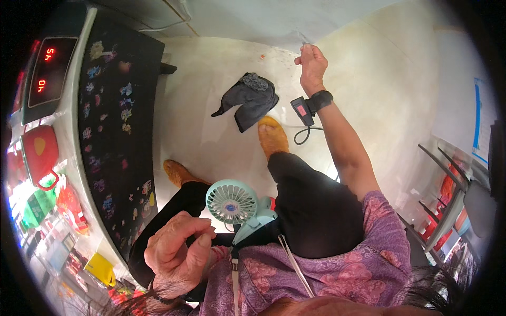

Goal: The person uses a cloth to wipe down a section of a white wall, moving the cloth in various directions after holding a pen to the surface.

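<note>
My right hand point(312, 65) is stretched toward the wall's foot, its fingers closed on a small thin tool point(303, 38) whose tip points at the wall; its kind cannot be told. A black device point(302, 111) with a cable is strapped at that wrist. My left hand point(180, 252) is held in front of my body, fingers curled and thumb near them, with nothing plainly visible between them. Beside it a mint-green portable fan point(232, 207) hangs at my lap. A dark grey cloth point(253, 98) lies crumpled on the floor just ahead of my foot.
At left stands a black cabinet side point(118, 130) with stickers, beside a red digital display point(51, 71), a red mug point(40, 152) and a yellow cup point(99, 269). Grey chair parts point(446, 221) are at right. Small reddish bits point(262, 57) lie near the wall point(276, 19).
</note>
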{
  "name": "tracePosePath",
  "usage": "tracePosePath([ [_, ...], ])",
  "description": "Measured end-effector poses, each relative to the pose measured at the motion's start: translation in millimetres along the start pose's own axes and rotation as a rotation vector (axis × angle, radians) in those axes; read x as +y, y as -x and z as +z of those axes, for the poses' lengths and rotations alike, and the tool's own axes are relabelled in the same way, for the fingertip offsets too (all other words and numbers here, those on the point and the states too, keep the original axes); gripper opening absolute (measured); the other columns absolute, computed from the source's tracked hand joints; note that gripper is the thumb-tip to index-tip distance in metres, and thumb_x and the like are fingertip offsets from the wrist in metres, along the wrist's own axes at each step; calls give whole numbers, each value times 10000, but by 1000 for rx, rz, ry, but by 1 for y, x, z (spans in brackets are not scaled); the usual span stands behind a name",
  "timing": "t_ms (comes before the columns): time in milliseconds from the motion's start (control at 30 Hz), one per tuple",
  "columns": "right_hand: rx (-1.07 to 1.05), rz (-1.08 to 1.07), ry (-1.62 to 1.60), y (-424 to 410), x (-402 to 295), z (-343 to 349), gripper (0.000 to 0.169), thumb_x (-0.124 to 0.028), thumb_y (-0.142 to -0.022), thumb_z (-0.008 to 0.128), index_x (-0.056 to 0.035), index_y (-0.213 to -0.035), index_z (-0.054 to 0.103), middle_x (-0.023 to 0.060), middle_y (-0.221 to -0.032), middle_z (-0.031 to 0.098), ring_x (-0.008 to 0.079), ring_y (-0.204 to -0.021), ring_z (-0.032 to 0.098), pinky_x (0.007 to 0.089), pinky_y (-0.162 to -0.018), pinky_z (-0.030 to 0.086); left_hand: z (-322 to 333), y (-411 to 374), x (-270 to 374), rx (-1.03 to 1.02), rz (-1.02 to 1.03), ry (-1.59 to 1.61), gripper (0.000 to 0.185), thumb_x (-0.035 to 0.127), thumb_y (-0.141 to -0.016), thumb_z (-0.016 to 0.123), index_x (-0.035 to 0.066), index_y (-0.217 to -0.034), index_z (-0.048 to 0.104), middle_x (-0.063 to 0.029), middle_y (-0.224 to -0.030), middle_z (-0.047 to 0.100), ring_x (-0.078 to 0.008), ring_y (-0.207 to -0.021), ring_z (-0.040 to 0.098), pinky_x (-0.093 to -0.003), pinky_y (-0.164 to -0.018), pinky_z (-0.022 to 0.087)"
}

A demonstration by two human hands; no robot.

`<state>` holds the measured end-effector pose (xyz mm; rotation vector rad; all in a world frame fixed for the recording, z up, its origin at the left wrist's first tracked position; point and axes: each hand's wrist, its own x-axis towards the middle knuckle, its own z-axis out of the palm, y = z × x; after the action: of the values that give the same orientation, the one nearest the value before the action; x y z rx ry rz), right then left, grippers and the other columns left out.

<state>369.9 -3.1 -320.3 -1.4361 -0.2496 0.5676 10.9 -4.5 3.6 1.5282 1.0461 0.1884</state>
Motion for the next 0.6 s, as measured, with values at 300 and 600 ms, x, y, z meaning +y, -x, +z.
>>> tracePosePath([
  [300,-125,75,108,-7,7,-2,210,-159,-953,553,9,-859,638,21,-783,578,111,-559,519,255,-535,449,4,0,-4,-5,67,5,164,-33,-799,633,-69,-958,645,-119,-755,652,-185,-667,603,-282,-610,476],
  [600,-35,70,46,-14,4,1,166,-105,-927,563,29,-888,653,32,-794,591,116,-597,520,265,-567,471,7,-3,-4,5,47,23,161,-25,-805,633,-69,-959,647,-121,-749,649,-185,-667,598,-281,-604,472],
])
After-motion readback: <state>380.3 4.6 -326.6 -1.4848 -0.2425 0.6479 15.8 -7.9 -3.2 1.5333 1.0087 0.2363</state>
